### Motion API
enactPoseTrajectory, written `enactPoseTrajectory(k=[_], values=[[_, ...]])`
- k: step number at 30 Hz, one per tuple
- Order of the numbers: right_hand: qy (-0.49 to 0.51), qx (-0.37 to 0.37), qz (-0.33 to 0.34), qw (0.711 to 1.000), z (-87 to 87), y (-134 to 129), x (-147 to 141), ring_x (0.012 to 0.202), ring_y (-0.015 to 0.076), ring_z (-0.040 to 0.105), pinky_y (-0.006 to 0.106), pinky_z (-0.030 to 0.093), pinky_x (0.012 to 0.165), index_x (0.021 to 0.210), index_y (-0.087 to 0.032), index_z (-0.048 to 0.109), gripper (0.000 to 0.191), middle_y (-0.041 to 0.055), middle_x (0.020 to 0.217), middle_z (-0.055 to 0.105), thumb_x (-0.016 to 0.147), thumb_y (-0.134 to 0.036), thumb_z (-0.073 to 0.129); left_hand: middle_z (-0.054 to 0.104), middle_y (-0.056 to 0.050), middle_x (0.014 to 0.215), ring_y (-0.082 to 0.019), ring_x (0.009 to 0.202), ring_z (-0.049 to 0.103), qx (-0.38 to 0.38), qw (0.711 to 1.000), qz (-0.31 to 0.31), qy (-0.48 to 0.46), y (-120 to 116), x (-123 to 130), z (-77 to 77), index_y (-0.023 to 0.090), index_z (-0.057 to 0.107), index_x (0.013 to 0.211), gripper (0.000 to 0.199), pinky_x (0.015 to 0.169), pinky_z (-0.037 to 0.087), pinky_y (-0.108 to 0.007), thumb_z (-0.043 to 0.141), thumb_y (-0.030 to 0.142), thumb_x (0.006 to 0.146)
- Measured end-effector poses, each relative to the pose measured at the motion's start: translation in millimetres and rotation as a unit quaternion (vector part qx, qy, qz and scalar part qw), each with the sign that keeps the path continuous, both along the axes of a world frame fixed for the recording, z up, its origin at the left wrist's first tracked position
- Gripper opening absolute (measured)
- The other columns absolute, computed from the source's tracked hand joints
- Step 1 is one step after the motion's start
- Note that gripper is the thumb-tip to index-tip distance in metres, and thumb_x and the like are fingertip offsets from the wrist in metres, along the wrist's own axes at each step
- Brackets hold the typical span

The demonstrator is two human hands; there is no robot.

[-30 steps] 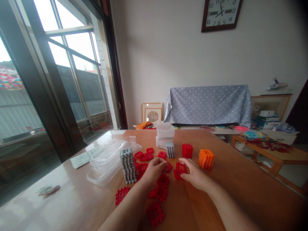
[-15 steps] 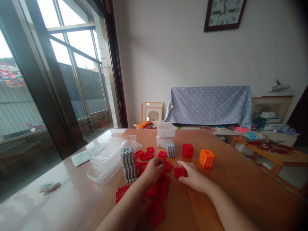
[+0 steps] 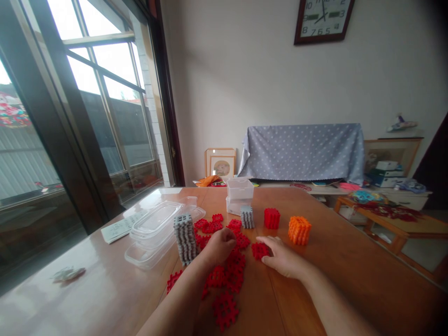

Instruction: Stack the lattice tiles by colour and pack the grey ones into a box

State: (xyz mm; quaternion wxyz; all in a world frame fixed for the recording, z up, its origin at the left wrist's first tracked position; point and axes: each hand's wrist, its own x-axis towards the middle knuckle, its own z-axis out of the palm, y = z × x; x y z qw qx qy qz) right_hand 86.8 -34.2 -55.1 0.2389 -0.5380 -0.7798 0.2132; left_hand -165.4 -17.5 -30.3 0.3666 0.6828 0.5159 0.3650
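My left hand (image 3: 221, 245) is closed over a loose heap of red, notched plastic building pieces (image 3: 235, 271). Its fingertips are bent together, and whatever they grip, if anything, is hidden. Just to the right, my right hand (image 3: 281, 256) has its thumb and fingers around a short red stack of the same pieces (image 3: 260, 251) on the table. A taller grey stack (image 3: 185, 239) stands left of the heap. Beyond my hands are a smaller grey stack (image 3: 247, 217), a red stack (image 3: 272, 218) and an orange stack (image 3: 299, 230).
Clear plastic boxes and lids (image 3: 154, 228) lie at the left, beside a sheet of paper (image 3: 121, 228). Two stacked clear containers (image 3: 240, 190) stand near the far edge. A small plastic-wrapped item (image 3: 69, 274) rests at the near left of the wooden table (image 3: 311, 284).
My left hand has shifted slightly down and to the left over the heap. The right hand stays at the short red stack. The view has moved a little.
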Motion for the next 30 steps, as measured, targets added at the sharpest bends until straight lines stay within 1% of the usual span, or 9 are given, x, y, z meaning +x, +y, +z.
enactPoseTrajectory(k=[6,9,12,16,18,20,22,24,30], values=[[-0.003,0.014,-0.002,1.000,0.8,-1,-1,0.127,0.0260,0.053,0.039,0.039,0.112,0.141,-0.021,0.056,0.066,0.0082,0.138,0.062,0.076,-0.019,0.061,0.055,0.003,0.065,-0.012,0.059,0.050,0.001,0.999,-0.003,0.038,-3,-2,1.8,0.018,0.057,0.075,0.002,0.055,0.034,-0.022,0.055,0.018,0.074],[-0.017,0.005,0.000,1.000,-0.3,0,0,0.128,0.0267,0.053,0.040,0.039,0.112,0.142,-0.020,0.056,0.066,0.0087,0.139,0.062,0.076,-0.020,0.060,0.057,0.002,0.068,-0.012,0.062,0.051,0.003,0.997,-0.007,0.074,-7,-4,7.1,0.018,0.059,0.076,0.006,0.056,0.033,-0.023,0.055,0.016,0.073],[-0.021,0.007,0.007,1.000,-1.0,1,0,0.131,0.0276,0.052,0.042,0.038,0.114,0.141,-0.019,0.056,0.067,0.0093,0.141,0.060,0.074,-0.020,0.061,0.062,0.000,0.074,-0.015,0.068,0.053,0.008,0.993,-0.029,0.113,-13,-6,15.5,0.017,0.064,0.079,0.009,0.060,0.035,-0.025,0.062,0.020,0.071],[0.009,0.044,0.002,0.999,1.1,2,-3,0.135,0.0270,0.048,0.042,0.036,0.116,0.142,-0.018,0.054,0.066,0.0104,0.147,0.055,0.077,-0.022,0.059,0.067,-0.005,0.092,-0.022,0.082,0.059,0.040,0.978,-0.070,0.193,-25,-4,24.6,0.020,0.068,0.092,0.030,0.071,0.042,-0.031,0.074,0.039,0.069],[0.019,0.062,-0.002,0.998,1.8,1,-5,0.135,0.0265,0.049,0.042,0.036,0.116,0.142,-0.018,0.054,0.063,0.0100,0.145,0.056,0.079,-0.022,0.058,0.065,-0.009,0.104,-0.028,0.090,0.061,0.058,0.963,-0.085,0.249,-30,-1,25.6,0.021,0.068,0.099,0.045,0.075,0.045,-0.035,0.079,0.048,0.065],[0.016,0.070,-0.003,0.997,0.5,1,-8,0.133,0.0265,0.050,0.043,0.037,0.115,0.140,-0.018,0.056,0.061,0.0099,0.143,0.058,0.079,-0.022,0.058,0.063,-0.013,0.110,-0.033,0.095,0.061,0.071,0.946,-0.091,0.304,-34,3,24.1,0.022,0.068,0.101,0.053,0.077,0.046,-0.039,0.082,0.052,0.060],[0.007,0.069,-0.001,0.998,-2.3,0,-10,0.132,0.0268,0.051,0.043,0.038,0.115,0.139,-0.018,0.058,0.059,0.0098,0.141,0.060,0.079,-0.022,0.058,0.062,-0.014,0.110,-0.036,0.097,0.060,0.082,0.928,-0.093,0.352,-35,6,21.2,0.022,0.068,0.101,0.052,0.078,0.048,-0.042,0.080,0.051,0.061],[0.001,0.065,0.005,0.998,-5.5,0,-11,0.130,0.0270,0.052,0.043,0.039,0.113,0.138,-0.020,0.059,0.059,0.0094,0.140,0.061,0.079,-0.022,0.060,0.062,-0.015,0.109,-0.037,0.097,0.060,0.090,0.919,-0.090,0.373,-35,8,18.0,0.022,0.068,0.099,0.045,0.076,0.048,-0.042,0.078,0.048,0.063],[0.007,0.063,0.004,0.998,-7.4,2,-8,0.132,0.0260,0.050,0.042,0.037,0.114,0.140,-0.021,0.056,0.062,0.0088,0.142,0.059,0.079,-0.021,0.060,0.063,-0.012,0.103,-0.034,0.092,0.061,0.115,0.919,-0.084,0.367,-33,7,12.9,0.023,0.066,0.095,0.035,0.072,0.046,-0.039,0.074,0.042,0.066]])
